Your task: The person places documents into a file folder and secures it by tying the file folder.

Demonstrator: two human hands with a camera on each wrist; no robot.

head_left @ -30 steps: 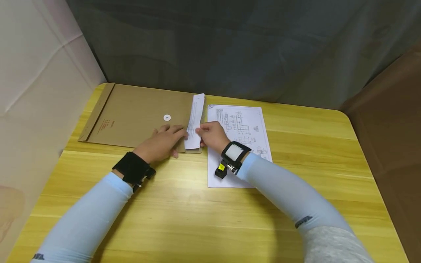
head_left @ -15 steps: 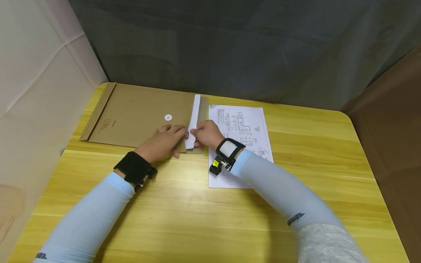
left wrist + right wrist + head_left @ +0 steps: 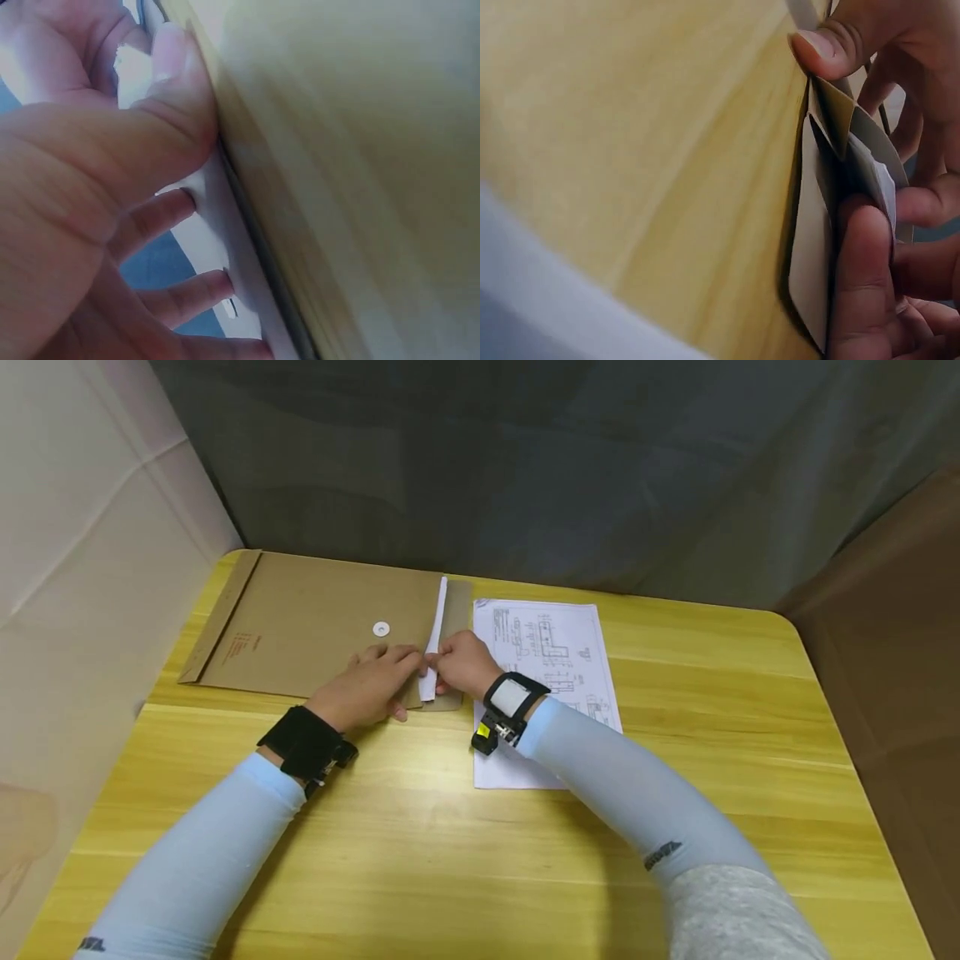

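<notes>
Lying flat on the far left part of the yellow wooden table (image 3: pixel 465 852), a large brown envelope (image 3: pixel 315 618) is showing a white button clasp (image 3: pixel 381 628) near its middle. At its right end, a narrow strip of white paper (image 3: pixel 432 639) is sticking out of the envelope's mouth, beside the brown flap (image 3: pixel 454 618). The left hand (image 3: pixel 371 685) is resting on the envelope's near right corner, fingers spread and pressing down, with the fingertips (image 3: pixel 202 199) touching the white sheet in the left wrist view. The right hand (image 3: pixel 461 664) is pinching the near end of the white paper at the mouth; in the right wrist view its thumb (image 3: pixel 866 277) and fingers are curling round the white sheet (image 3: pixel 877 176) and the lifted brown flap edge (image 3: pixel 832 109) together. Just right of the envelope, a printed sheet of technical drawings (image 3: pixel 555 652) is lying on the table, and the right wrist with its black strap (image 3: pixel 510 706) is passing over its left edge. Both forearms are wearing pale blue sleeves (image 3: pixel 622 785). A grey curtain (image 3: pixel 525 468) is hanging behind the table.
</notes>
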